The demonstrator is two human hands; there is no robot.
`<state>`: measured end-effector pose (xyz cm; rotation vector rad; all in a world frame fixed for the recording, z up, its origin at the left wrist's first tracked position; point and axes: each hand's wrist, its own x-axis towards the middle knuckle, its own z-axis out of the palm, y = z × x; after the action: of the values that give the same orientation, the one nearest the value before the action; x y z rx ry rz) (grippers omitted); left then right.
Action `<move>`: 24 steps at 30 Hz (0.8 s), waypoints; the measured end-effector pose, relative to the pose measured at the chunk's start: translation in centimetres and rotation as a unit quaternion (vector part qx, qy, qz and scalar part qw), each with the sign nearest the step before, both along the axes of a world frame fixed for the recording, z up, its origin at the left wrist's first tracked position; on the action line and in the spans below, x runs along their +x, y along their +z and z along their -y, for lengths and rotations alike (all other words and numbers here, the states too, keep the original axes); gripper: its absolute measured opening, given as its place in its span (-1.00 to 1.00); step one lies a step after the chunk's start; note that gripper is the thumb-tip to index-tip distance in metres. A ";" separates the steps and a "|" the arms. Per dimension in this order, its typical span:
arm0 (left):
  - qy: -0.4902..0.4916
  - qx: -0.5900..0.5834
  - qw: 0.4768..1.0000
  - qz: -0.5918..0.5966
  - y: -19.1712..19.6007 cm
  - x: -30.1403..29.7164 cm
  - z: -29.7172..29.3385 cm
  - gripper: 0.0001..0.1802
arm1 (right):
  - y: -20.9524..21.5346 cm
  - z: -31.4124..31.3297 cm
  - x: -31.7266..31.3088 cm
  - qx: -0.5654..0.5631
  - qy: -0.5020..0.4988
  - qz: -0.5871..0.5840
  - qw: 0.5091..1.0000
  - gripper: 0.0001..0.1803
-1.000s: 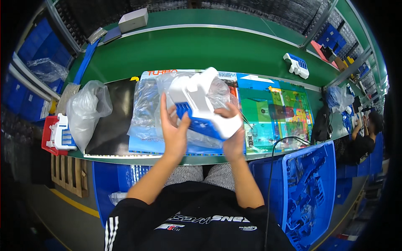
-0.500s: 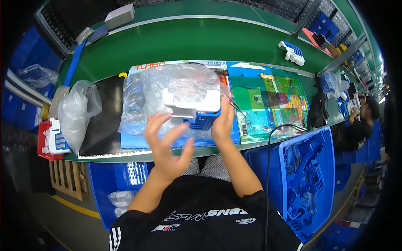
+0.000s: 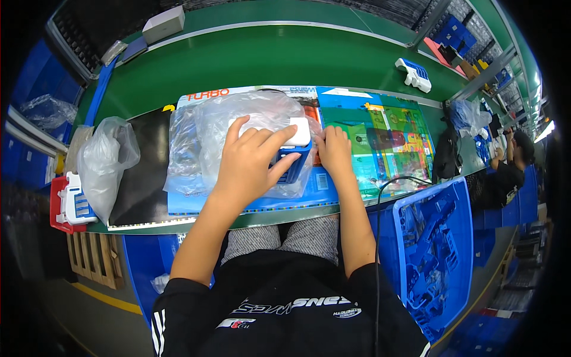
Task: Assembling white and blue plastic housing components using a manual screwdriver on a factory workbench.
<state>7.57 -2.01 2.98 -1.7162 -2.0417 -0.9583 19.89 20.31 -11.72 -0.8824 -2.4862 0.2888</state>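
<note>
A white-and-blue plastic housing (image 3: pixel 294 163) stands on clear plastic bags (image 3: pixel 208 128) in the middle of the bench. My left hand (image 3: pixel 253 157) lies across it, fingers on its white top and thumb against the blue side. Much of the housing is hidden beneath that hand. Just to the right is my right hand (image 3: pixel 335 147), its fingers bent and drawn together close to the bag's edge. Whatever its fingertips may hold is too small or hidden to make out. Printed sheets (image 3: pixel 321 193) lie under the bags.
Another white-and-blue housing (image 3: pixel 415 75) lies at the back right. At the left edge are a filled plastic bag (image 3: pixel 104 163) and a red bin (image 3: pixel 58 205) with a similar part. A blue crate (image 3: pixel 470 238) of blue parts stands at lower right; a black cable (image 3: pixel 380 208) hangs beside it.
My left hand has come over onto the housing and closed on it. My right hand has let go of the housing's side and shifted right, its fingers now curled.
</note>
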 end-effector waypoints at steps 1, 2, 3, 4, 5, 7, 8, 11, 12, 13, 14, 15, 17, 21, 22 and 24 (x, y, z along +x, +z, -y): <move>-0.002 0.000 1.000 0.006 0.0 -0.3 -0.1 -0.51 | 0.4 -0.6 -0.3 -0.008 -0.012 -0.020 1.000 -0.74; -0.003 -0.001 1.000 0.012 0.1 -0.5 -0.1 -0.52 | 0.8 -0.9 -0.5 -0.016 -0.023 -0.040 0.999 -0.76; -0.002 0.000 1.000 0.011 0.1 -0.6 -0.3 -0.52 | 1.2 -1.1 0.0 -0.132 -0.027 -0.129 0.982 -0.77; -0.002 0.007 1.000 0.009 -0.1 -0.7 -0.3 -0.52 | 3.1 -0.6 -0.1 -0.247 -0.025 -0.213 0.945 -0.78; -0.010 0.017 1.000 0.008 -0.1 -0.5 -0.6 -0.52 | 3.8 -0.6 0.1 -0.353 0.046 -0.339 0.871 -0.76; -0.007 0.021 1.000 0.006 -0.1 -0.6 -0.7 -0.51 | 9.6 2.5 -0.8 -0.427 0.175 -0.461 0.758 -0.71; -0.004 0.013 1.000 0.008 0.1 -0.6 -0.8 -0.52 | 11.6 3.8 -1.1 -0.421 0.182 -0.477 0.750 -0.68; 0.000 0.019 1.000 0.010 -0.2 -0.9 -1.0 -0.55 | 16.0 5.6 -1.0 -0.480 0.348 -0.503 0.629 -0.73; -0.008 0.035 0.999 0.010 -0.2 -0.9 -1.3 -0.56 | 16.8 6.0 -1.6 -0.479 0.347 -0.503 0.630 -0.73; -0.008 0.035 0.999 0.010 0.0 -0.8 -1.3 -0.56 | 17.3 6.0 -2.5 -0.470 0.395 -0.519 0.595 -0.72; -0.007 0.033 0.999 0.011 0.2 -0.7 -1.3 -0.57 | 17.6 6.2 -3.3 -0.460 0.440 -0.533 0.557 -0.71; -0.006 0.030 0.999 0.011 0.3 -0.6 -1.3 -0.58 | 17.8 6.5 -3.8 -0.463 0.433 -0.528 0.566 -0.69; -0.006 0.035 0.999 0.016 0.0 -0.7 -1.5 -0.58 | 17.9 7.5 -4.8 -0.466 0.403 -0.521 0.590 -0.67; -0.008 0.002 1.000 0.017 0.1 -0.9 -1.2 -0.57 | 16.1 8.2 -5.4 -0.403 0.401 -0.501 0.652 -0.72; -0.006 0.001 1.000 0.016 0.0 -0.9 -1.2 -0.58 | 16.2 8.5 -5.3 -0.402 0.408 -0.506 0.644 -0.71; -0.007 0.029 0.999 0.020 -0.3 -0.8 -1.6 -0.61 | 16.5 8.8 -5.2 -0.403 0.415 -0.510 0.637 -0.71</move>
<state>6.78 -0.42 2.66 -1.6963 -2.0095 -1.0535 14.64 11.48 4.75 0.3189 -1.3567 1.7315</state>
